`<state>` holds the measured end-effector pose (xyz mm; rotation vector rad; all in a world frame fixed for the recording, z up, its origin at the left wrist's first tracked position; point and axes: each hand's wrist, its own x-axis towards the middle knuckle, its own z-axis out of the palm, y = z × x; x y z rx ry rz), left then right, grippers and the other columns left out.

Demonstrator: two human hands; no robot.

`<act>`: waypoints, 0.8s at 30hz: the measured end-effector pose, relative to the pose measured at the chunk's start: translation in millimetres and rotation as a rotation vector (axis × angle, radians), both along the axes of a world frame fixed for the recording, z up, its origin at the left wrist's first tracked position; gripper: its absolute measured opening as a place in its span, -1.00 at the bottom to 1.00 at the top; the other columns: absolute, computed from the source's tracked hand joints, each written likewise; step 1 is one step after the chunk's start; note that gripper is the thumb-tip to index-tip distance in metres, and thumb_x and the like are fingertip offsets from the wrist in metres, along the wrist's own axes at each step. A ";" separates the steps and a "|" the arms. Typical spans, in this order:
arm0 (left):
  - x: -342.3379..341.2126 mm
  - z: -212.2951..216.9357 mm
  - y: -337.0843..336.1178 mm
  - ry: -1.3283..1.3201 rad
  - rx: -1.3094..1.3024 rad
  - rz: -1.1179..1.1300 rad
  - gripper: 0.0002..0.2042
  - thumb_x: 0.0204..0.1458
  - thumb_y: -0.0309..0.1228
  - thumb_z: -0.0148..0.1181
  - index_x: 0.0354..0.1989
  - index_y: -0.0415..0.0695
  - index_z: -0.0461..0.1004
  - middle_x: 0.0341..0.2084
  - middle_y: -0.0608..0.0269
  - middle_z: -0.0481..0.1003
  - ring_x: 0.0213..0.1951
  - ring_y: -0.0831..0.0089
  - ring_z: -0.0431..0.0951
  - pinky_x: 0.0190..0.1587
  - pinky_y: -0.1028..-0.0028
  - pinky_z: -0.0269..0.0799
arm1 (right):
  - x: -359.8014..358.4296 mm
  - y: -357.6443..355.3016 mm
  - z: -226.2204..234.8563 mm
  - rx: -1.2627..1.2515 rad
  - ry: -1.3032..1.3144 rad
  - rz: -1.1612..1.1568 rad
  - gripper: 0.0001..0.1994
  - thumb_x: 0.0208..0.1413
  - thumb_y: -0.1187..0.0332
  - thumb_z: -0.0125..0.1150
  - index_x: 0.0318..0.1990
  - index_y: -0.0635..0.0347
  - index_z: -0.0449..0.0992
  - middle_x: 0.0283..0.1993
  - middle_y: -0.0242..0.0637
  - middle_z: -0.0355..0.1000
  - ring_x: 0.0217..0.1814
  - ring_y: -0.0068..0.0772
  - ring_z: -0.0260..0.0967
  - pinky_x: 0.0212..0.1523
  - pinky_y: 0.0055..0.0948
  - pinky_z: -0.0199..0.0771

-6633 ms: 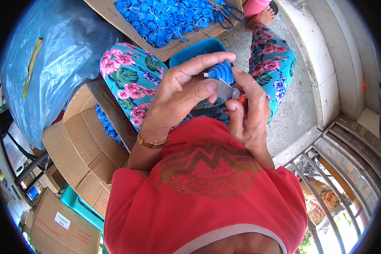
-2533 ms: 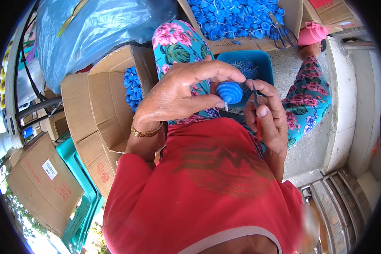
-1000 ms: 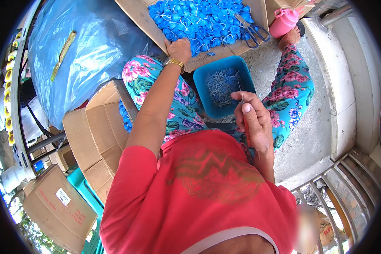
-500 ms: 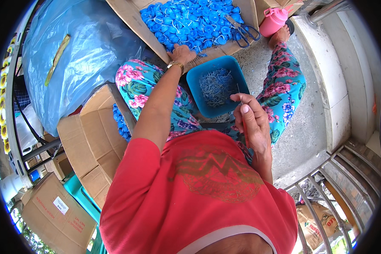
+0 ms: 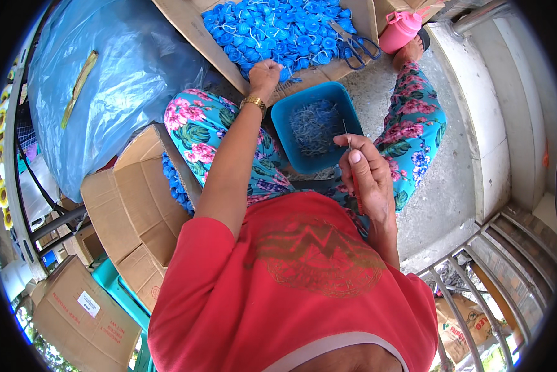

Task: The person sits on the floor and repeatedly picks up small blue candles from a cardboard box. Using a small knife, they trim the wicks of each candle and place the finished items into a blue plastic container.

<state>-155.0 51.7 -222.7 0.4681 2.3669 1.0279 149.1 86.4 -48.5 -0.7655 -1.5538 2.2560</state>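
Left hand (image 5: 265,73) is closed around blue caps (image 5: 278,28) in the cardboard box ahead. Right hand (image 5: 366,177) pinches a thin pin (image 5: 348,137) just beside the blue tub (image 5: 319,127). Risk: loose pinch drops the pin into the lap.

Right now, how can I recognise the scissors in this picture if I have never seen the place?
Find the flat cardboard tray heaped with blue plastic caps, ahead of the person's knees. At its right edge, near the pink bottle, lie the scissors: the only metal thing there, with dark blue loop handles.
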 end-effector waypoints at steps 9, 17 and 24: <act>85.5 123.9 -13.8 -1.055 0.866 -0.066 -0.84 0.14 -0.33 0.05 -0.31 -0.18 0.41 -0.25 0.18 0.44 -0.02 0.00 0.43 0.02 -0.01 0.39 | -13.2 7.2 -9.6 -0.117 0.051 -0.097 -0.64 0.27 0.24 -0.15 0.15 0.17 0.18 -0.56 -0.45 0.17 -0.67 -0.71 0.05 -0.65 -0.70 0.05; 135.9 189.5 -26.1 -0.953 0.878 -0.304 -0.85 0.16 -0.37 -0.01 -0.20 -0.18 0.35 -0.19 0.18 0.41 -0.04 0.19 0.45 0.02 0.13 0.42 | -15.8 9.9 0.3 -0.001 0.179 -0.149 -0.55 0.26 0.21 -0.14 0.26 0.09 0.06 -0.54 -0.38 0.20 -0.66 -0.69 0.08 -0.66 -0.71 0.07; 144.0 207.3 -23.8 -0.555 0.868 -0.438 -0.62 0.04 -0.48 0.12 0.05 -0.23 0.24 -0.06 0.10 0.36 -0.02 0.36 0.40 0.07 0.29 0.35 | -11.3 3.8 15.8 0.027 0.265 -0.145 -0.55 0.26 0.19 -0.16 0.27 0.08 0.08 -0.55 -0.38 0.19 -0.70 -0.72 -0.01 -0.68 -0.72 -0.02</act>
